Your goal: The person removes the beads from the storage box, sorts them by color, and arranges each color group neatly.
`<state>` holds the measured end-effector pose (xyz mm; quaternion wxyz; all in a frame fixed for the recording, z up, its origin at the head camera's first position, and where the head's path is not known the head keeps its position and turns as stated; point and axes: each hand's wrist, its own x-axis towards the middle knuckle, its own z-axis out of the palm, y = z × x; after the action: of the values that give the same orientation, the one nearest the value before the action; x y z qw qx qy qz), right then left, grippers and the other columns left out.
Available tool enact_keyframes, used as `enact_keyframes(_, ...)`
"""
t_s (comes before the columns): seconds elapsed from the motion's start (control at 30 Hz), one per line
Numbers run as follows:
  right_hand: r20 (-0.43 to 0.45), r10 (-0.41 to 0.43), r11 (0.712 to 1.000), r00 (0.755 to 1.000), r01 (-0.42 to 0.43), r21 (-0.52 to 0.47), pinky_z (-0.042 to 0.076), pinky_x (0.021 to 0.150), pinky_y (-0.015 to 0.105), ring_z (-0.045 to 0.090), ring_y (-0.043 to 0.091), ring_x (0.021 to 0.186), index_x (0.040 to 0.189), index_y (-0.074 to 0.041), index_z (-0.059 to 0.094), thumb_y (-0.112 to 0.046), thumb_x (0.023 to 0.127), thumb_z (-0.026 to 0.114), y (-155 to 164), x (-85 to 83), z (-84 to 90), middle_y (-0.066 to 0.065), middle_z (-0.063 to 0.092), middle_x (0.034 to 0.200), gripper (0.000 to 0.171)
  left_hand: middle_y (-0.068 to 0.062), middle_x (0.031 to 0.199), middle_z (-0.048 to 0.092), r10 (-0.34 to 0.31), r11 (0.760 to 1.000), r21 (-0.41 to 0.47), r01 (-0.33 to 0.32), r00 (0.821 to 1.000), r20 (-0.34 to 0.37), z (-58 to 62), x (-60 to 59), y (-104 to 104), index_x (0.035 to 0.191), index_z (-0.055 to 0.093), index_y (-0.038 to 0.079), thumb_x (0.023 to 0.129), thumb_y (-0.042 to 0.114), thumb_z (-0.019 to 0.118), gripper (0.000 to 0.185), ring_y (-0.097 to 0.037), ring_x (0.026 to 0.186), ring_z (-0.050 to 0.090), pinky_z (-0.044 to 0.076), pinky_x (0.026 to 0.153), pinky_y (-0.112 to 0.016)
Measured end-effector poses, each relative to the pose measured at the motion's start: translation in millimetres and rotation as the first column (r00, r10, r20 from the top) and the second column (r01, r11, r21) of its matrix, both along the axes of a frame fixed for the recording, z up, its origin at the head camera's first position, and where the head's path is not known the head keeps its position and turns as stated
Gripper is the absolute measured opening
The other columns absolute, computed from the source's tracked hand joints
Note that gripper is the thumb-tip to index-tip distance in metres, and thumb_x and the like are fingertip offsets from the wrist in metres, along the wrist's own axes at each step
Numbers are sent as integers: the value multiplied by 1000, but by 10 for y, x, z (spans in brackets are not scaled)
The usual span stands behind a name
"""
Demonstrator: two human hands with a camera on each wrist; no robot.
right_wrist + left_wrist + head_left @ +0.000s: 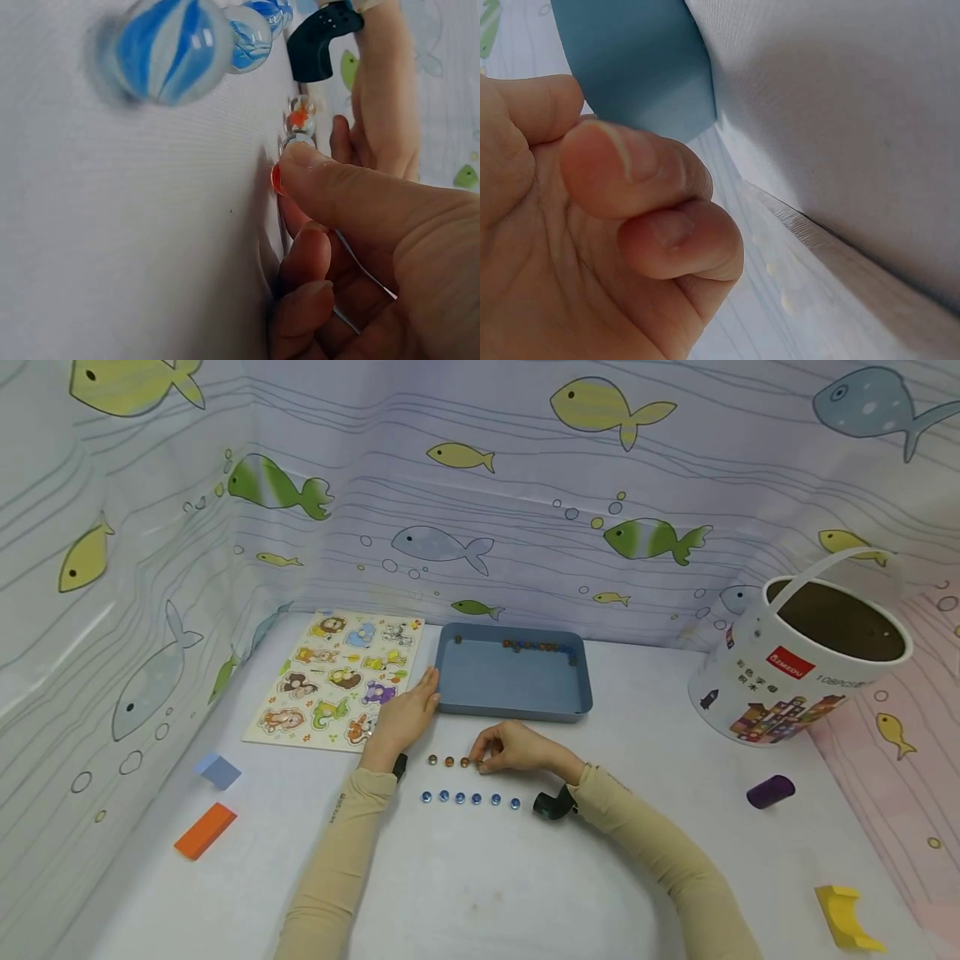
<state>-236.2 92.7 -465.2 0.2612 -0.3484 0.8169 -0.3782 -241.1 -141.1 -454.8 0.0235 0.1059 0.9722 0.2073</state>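
My right hand (517, 748) pinches an orange marble (277, 178) between thumb and fingertips, right down at the white tabletop. It is at the right end of a short row of orange-brown marbles (449, 762). Nearer to me runs a second row, of several blue-swirled marbles (477, 799); some of these blue marbles (174, 51) loom large in the right wrist view. My left hand (405, 717) rests beside the front left corner of a blue-grey tray (510, 710), its fingers loosely bent with nothing in them. Inside the tray, more orange and blue marbles (542, 647) line the far side.
An animal puzzle board (300, 664) lies left of the tray. On the left are a blue block (218, 771) and an orange block (206, 832). A large white bucket (787, 668) stands at the right, with a purple cylinder (770, 792) and yellow arch block (846, 918) nearer me.
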Motion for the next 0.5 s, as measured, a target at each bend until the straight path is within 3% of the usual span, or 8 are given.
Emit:
enact_keyframes(0.2, -3, -6, 1000, 1000, 6, 9, 40, 53, 17, 47, 5, 57, 98, -13, 73, -14, 84, 76, -4, -5, -7, 0, 69, 86, 14, -6, 160, 23, 1, 1000, 1, -1, 1000, 10, 8, 10, -6, 154, 24, 9, 107, 30, 33, 52, -39, 123, 56, 51, 95, -50)
enact_keyframes(0.5, 60, -7, 998, 998, 11, -69, 51, 69, 27, 60, 13, 77, 113, 1, 67, -10, 90, 69, 122, -156, 426, 17, 69, 109, 26, -6, 161, 23, 6, 1000, 2, -6, 1000, 19, 16, 9, 4, 154, 23, 10, 107, 30, 32, 53, -37, 129, 51, 48, 102, -50)
